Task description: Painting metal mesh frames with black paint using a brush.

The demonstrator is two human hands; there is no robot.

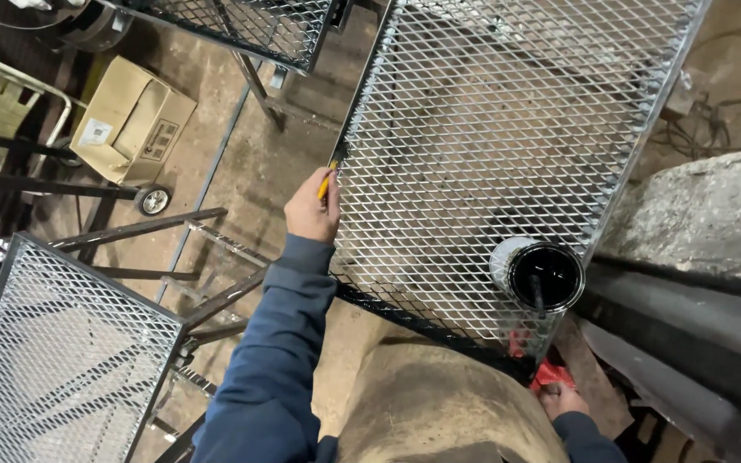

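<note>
One brush (328,182), seemingly between fingers (322,202).

Left hand (311,207) raised, fingers curled shut; right hand (562,399) low.

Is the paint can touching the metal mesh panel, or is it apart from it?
Touching. The head view shows the paint can resting directly on the mesh panel, near its right edge.

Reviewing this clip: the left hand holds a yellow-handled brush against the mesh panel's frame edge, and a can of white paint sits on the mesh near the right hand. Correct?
Not quite: the paint in the can is black, not white, as the head view shows. The rest stands: the left hand holds a yellow-handled brush against the frame edge of the mesh panel, and the can sits on the mesh near the right hand.
</note>
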